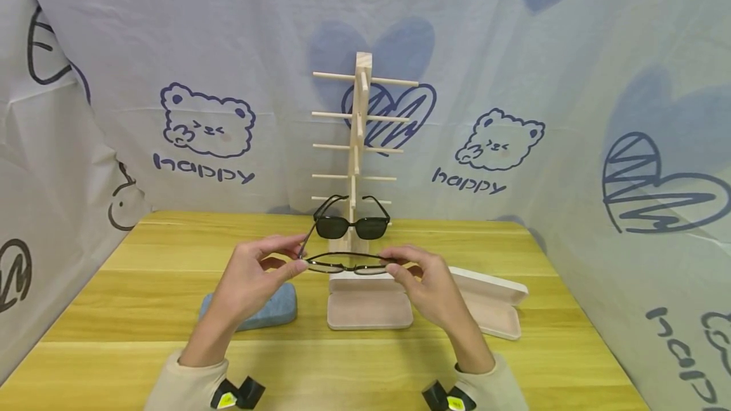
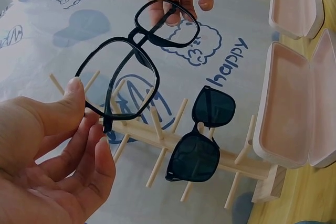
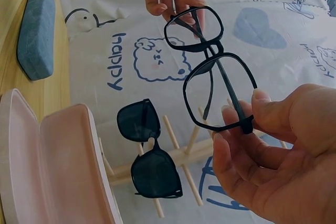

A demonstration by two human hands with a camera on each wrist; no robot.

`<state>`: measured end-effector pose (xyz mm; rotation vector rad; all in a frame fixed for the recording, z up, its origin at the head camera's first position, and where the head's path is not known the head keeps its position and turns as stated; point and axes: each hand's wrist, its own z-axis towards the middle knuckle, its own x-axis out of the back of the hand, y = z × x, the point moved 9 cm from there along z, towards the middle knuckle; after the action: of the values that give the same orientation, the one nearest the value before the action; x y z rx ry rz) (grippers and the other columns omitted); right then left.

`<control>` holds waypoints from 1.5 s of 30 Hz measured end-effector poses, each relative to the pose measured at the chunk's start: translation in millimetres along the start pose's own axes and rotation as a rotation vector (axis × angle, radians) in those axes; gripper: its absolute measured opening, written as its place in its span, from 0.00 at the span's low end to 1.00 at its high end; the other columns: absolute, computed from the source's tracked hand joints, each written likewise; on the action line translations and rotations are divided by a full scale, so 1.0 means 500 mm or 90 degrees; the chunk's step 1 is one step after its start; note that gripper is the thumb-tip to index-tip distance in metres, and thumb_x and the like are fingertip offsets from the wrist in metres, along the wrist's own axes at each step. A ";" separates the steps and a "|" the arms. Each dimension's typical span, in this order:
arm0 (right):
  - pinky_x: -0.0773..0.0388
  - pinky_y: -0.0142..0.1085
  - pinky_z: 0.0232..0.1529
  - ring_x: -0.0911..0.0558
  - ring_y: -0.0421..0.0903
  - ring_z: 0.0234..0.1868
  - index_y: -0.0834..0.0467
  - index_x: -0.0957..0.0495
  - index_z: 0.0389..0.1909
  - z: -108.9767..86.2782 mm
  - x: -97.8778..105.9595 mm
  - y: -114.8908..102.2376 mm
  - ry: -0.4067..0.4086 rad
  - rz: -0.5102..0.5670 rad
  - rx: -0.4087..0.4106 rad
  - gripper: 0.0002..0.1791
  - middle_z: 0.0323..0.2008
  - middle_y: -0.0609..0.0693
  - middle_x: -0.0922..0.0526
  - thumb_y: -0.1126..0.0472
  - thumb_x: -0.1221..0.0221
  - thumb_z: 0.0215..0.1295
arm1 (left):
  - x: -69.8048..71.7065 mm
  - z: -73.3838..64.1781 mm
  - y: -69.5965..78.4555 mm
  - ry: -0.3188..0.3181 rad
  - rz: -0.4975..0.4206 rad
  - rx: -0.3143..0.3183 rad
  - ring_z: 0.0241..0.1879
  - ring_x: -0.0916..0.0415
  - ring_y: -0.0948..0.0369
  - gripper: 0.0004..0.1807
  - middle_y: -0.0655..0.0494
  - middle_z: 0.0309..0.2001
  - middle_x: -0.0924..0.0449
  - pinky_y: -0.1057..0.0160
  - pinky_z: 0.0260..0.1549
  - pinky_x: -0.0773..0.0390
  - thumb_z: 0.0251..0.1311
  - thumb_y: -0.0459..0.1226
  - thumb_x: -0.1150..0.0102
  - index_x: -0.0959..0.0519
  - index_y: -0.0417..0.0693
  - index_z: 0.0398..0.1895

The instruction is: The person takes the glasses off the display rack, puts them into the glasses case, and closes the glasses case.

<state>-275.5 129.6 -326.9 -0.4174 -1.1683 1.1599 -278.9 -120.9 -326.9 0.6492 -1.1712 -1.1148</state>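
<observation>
Black-framed eyeglasses (image 2: 156, 80) with clear lenses are held in the air between both hands. My left hand (image 1: 251, 281) pinches one end of the frame between thumb and fingers. At the other end my right hand (image 1: 425, 284) pinches the frame the same way. Behind the eyeglasses, black sunglasses (image 1: 370, 228) with dark lenses rest on a low part of a wooden display stand (image 1: 358, 100). In the head view, the eyeglasses hang just in front of the stand's base.
An open case with a pink lining (image 1: 369, 311) lies below the hands, and another open case (image 1: 493, 309) sits to its right. A closed blue case (image 1: 280, 306) is near the left forearm. Printed cloth (image 1: 274, 37) encloses the wooden table (image 1: 171, 240).
</observation>
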 end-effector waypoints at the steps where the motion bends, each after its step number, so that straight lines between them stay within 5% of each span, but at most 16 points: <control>1: 0.16 0.34 0.48 0.15 0.47 0.49 0.63 0.15 0.53 0.000 0.000 0.000 0.000 -0.001 -0.002 0.12 0.49 0.57 0.11 0.68 0.40 0.73 | -0.001 0.000 0.000 -0.002 0.001 0.001 0.46 0.18 0.62 0.22 0.48 0.49 0.13 0.69 0.47 0.15 0.62 0.29 0.30 0.16 0.42 0.60; 23: 0.15 0.35 0.50 0.15 0.52 0.52 0.62 0.15 0.54 0.000 0.008 0.008 0.028 0.002 -0.025 0.12 0.52 0.58 0.12 0.67 0.39 0.72 | -0.011 -0.003 0.012 -0.036 -0.008 -0.039 0.47 0.17 0.58 0.17 0.46 0.51 0.13 0.68 0.45 0.15 0.64 0.29 0.32 0.14 0.41 0.56; 33: 0.16 0.28 0.42 0.16 0.40 0.41 0.60 0.13 0.49 -0.002 0.021 0.021 0.081 0.013 -0.082 0.10 0.44 0.55 0.11 0.64 0.35 0.70 | -0.020 -0.005 0.013 -0.058 0.000 -0.055 0.47 0.19 0.61 0.16 0.47 0.49 0.13 0.68 0.46 0.16 0.65 0.29 0.34 0.14 0.41 0.56; 45: 0.16 0.33 0.44 0.13 0.48 0.42 0.58 0.12 0.46 0.001 0.029 0.016 0.107 -0.059 -0.061 0.09 0.46 0.54 0.10 0.62 0.33 0.68 | -0.030 -0.005 0.010 -0.075 0.017 -0.060 0.46 0.19 0.61 0.14 0.46 0.51 0.13 0.68 0.46 0.16 0.68 0.29 0.38 0.14 0.42 0.55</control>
<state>-280.4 145.2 -325.7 -0.5187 -1.0881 0.9715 -274.8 -105.4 -329.3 0.5000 -1.2166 -1.1912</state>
